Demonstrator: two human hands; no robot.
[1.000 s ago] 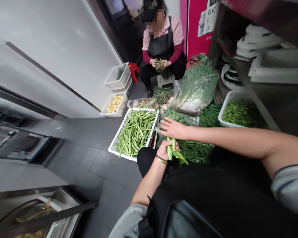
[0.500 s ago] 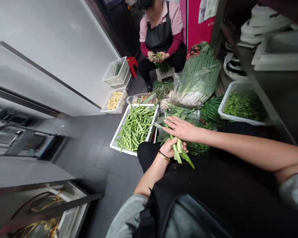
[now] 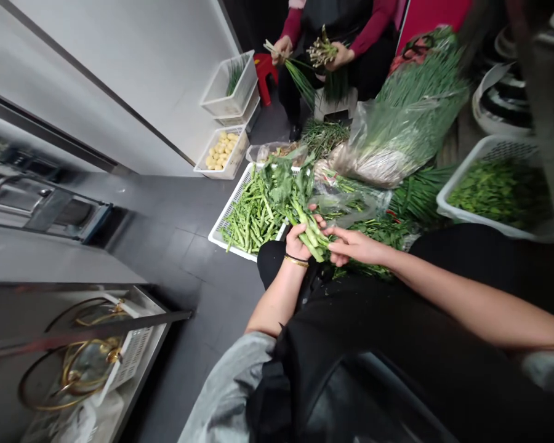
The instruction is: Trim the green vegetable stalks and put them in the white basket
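Observation:
My left hand (image 3: 299,243) is wrapped round the stalks of a bunch of leafy greens (image 3: 300,206). The leaves point away from me, over the right side of a white basket (image 3: 216,231). The thick pale-green cut ends face my lap. At those ends, my right hand (image 3: 357,247) is closed, with thumb and fingers pinching a stalk. The basket holds many peeled green stems (image 3: 249,224). Just beyond my hands lies a clear plastic bag (image 3: 346,209), with more loose greens (image 3: 378,234) around it.
Across from me a person's hands (image 3: 337,55) hold garlic chives or spring onions. A big bag of long green stalks (image 3: 410,117) lies at the right, near a white tub of leaves (image 3: 471,216). Potatoes fill a small basket (image 3: 219,172) by stacked crates (image 3: 221,101).
The bunch has turned so its leaves show over the basket. My right hand has gone from flat and spread to pinching the stalk ends. The view has tilted down; the other person's hands have separated.

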